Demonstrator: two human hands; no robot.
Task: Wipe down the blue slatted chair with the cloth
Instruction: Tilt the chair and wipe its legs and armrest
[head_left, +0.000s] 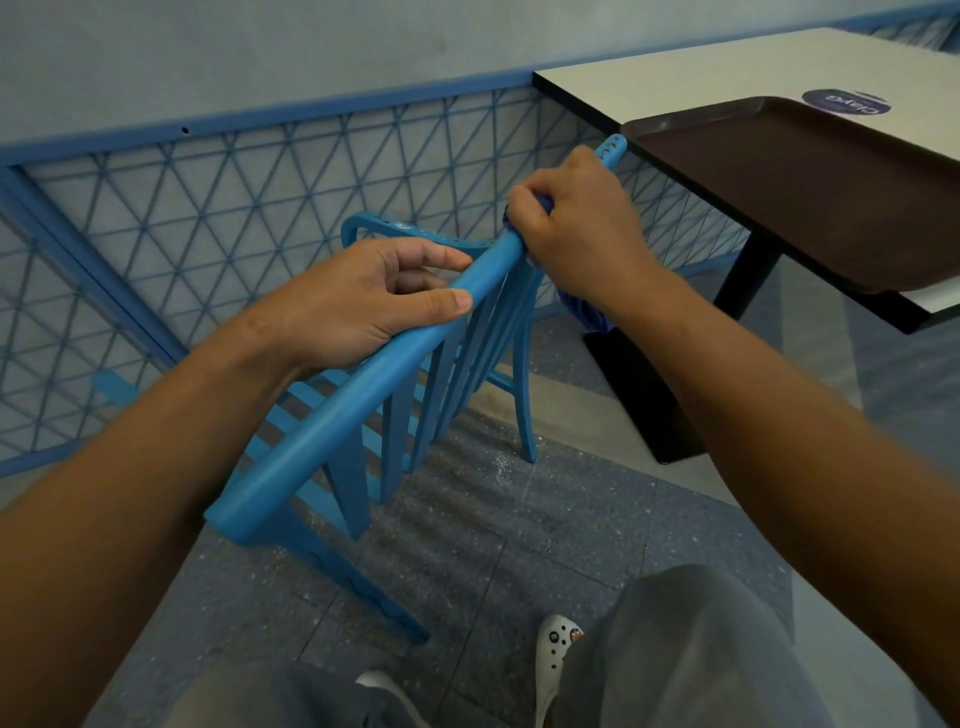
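Fingers (524, 205) of the right hand (576, 223) are curled tight around the cloth (584, 312), pressing it onto the top rail (332, 410) of the blue slatted chair (415, 395); a loose tail of cloth hangs below the wrist. Left hand (358, 301) rests on the same rail nearer the camera, thumb and forefinger extended along it, the other fingers loosely bent; it steadies rather than clamps.

Finding 1: the rail's long axis runs diagonally from lower left, close to the person, up to the far right end beside the table. The cloth sits near that far end, so most of the unwiped length appears to lie toward the left hand. A stroke down the rail would meet that hand, which would need to shift.

Finding 2: the slats drop from the rail toward the floor (467, 519) and look untouched by the cloth at present.

Finding 3: a brown tray (810, 197) overhangs the white table (675, 78) just beside the right hand, limiting elbow room. A blue lattice panel (208, 208) stands behind the chair.
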